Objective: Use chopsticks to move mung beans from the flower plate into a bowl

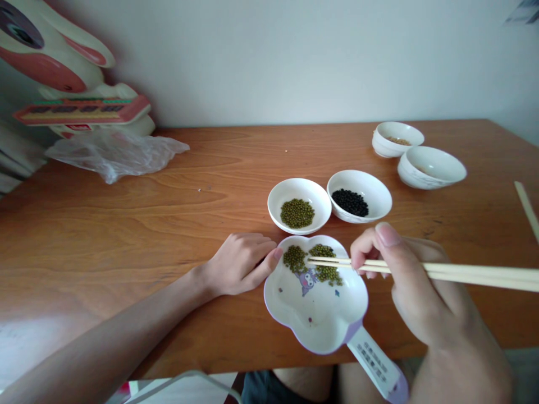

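Observation:
A white flower-shaped bowl (311, 314) with a lilac rim and a long handle sits at the table's front edge. Two heaps of green mung beans (324, 258) lie in its far lobes. My left hand (242, 264) grips the bowl's left rim, thumb on the edge and fingers curled, partly hidden. Between the thumb and fingers of my right hand (421, 280) is a pair of pale chopsticks (463, 272). Their tips are close together at the right-hand heap; whether a bean is between them, I cannot tell.
Just beyond stand a white bowl of mung beans (286, 196) and a white bowl of black beans (379, 197). Two more white bowls (432, 178) are at the back right. A clear plastic bag (122, 154) and a toy keyboard (84, 112) occupy the back left. Another pale stick (526, 205) lies far right.

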{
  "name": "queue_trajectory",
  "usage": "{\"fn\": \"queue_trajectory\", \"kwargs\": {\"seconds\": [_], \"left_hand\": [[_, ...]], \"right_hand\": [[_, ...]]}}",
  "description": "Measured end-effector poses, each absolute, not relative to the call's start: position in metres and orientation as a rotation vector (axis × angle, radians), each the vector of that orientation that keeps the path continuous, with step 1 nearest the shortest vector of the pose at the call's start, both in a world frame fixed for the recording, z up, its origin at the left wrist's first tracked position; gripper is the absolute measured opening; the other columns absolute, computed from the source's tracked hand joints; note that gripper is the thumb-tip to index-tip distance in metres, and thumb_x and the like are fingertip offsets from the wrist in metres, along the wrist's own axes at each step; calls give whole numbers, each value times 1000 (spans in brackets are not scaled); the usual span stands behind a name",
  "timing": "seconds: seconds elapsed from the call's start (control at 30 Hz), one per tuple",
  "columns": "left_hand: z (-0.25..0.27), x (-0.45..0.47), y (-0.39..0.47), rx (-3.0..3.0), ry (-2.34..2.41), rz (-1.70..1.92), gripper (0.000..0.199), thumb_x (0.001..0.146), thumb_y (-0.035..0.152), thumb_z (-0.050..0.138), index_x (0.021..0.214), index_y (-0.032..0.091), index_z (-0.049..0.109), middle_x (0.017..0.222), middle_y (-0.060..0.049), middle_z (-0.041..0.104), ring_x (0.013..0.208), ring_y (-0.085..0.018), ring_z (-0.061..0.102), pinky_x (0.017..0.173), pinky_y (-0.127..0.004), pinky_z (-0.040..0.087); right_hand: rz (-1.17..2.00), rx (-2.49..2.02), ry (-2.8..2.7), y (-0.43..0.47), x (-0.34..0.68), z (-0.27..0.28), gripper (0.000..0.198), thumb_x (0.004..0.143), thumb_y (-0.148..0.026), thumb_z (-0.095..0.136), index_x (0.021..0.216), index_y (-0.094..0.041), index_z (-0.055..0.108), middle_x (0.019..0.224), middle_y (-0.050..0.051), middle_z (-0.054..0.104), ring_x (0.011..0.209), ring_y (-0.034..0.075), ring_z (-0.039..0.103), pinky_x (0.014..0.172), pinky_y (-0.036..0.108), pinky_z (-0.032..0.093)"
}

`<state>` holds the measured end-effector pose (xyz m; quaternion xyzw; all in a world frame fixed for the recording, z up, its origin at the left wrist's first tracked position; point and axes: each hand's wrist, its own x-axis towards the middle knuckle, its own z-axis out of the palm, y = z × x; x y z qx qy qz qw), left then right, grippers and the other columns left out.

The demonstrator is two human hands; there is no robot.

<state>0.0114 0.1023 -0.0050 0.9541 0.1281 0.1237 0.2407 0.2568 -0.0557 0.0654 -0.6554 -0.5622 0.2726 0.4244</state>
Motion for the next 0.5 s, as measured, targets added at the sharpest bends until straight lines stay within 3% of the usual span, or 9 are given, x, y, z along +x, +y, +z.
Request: {"fn": "queue_trajectory", "kwargs": {"seconds": [0.2,0.5], "left_hand": [[-5,12,103,2603,339,343,39,111,29,33,77,19,50,72,-2,58,66,-15,50,66,-30,40],[-5,11,103,2609,342,339,39,112,29,33,78,19,50,73,-2,59,66,-15,50,65,-30,39]], "right_hand": [[646,-1629,-1393,-54,255,67,56,111,-53,36,72,-24,63,66,0,63,60,16,57,60,32,39],[418,-1444,-1001,-52,262,60,63,106,-59,37,62,-29,71,64,7,63,72,26,60,69,41,44]]}}
